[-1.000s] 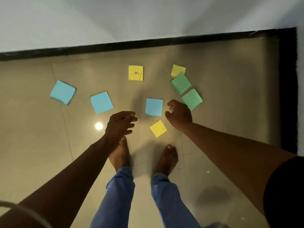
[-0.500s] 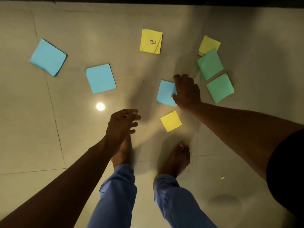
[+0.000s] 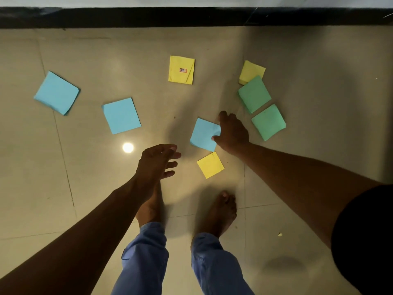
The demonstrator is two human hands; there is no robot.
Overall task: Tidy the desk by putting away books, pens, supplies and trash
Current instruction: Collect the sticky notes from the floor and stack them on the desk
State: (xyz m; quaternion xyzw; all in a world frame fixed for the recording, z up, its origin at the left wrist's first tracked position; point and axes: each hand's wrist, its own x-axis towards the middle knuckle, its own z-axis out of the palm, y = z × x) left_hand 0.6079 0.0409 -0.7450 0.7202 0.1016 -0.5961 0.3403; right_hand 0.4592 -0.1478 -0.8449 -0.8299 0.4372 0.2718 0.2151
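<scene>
1. Down on the floor, our right hand (image 3: 232,133) reaches forward and grips the right edge of a blue note pad (image 3: 203,134), thumb on its near corner, fingers curled over the far edge.
2. Our left hand (image 3: 158,161) hovers above the floor with loosely spread fingers, holding nothing, left of that pad and apart from it.
3. Both arms are bare and stretched forward; a dark sleeve (image 3: 365,237) shows at the right edge.
4. Surface is a glossy beige tiled floor (image 3: 319,60) with a bright light reflection (image 3: 128,147); a dark skirting band (image 3: 191,17) runs along the wall at the top.
5. More pads lie on the floor: two blue (image 3: 57,93) (image 3: 121,116) at left, a yellow one with a small sticker (image 3: 181,70) at top centre, a small yellow one (image 3: 210,165) just near of the gripped pad.
6. At right, a yellow pad (image 3: 253,70) sits partly under a green pad (image 3: 254,94); a second green pad (image 3: 268,122) lies just beside it, close to our right hand.
7. Our bare feet (image 3: 219,211) and blue trouser legs (image 3: 214,267) stand below the pads; a tiny yellow scrap (image 3: 280,234) lies at lower right.
</scene>
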